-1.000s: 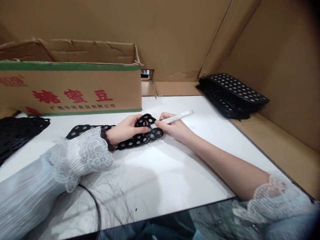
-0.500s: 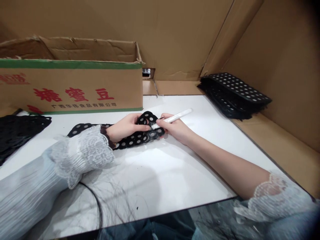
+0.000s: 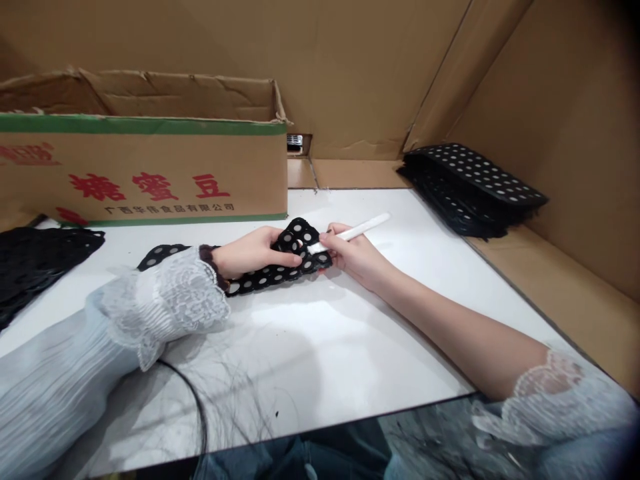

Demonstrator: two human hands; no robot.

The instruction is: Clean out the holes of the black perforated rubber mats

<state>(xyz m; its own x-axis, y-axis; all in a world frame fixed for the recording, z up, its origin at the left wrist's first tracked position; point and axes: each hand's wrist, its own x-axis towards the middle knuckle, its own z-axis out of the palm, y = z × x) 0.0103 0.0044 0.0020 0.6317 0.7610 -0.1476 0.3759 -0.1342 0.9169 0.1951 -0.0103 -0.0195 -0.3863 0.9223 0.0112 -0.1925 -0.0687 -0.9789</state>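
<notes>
My left hand [image 3: 253, 253] is closed on a black fabric piece [image 3: 265, 277] with white polka dots and a scalloped edge, its thumb pressing on top near the right end. That end is raised and folded over, while the rest lies flat on the white table, partly hidden under my wrist and lace cuff. Between the thumb and fingers of my right hand [image 3: 356, 257] is a slim white pen-like tool [image 3: 367, 224], slanting up to the right. Its lower tip touches or nearly touches the dotted fabric beside my left thumb; I cannot tell which.
A cardboard box [image 3: 260, 160] with green edges and red characters stands at the back left. Black openwork material [image 3: 43, 267] lies at the left edge. A stack of dotted black fabric [image 3: 475, 180] rests at the back right. Cardboard walls [image 3: 360, 73] enclose the table [image 3: 360, 347].
The white tool's tip and my right fingers have shifted slightly up and right over the fabric. My left hand keeps its grip. The whole view has moved slightly.
</notes>
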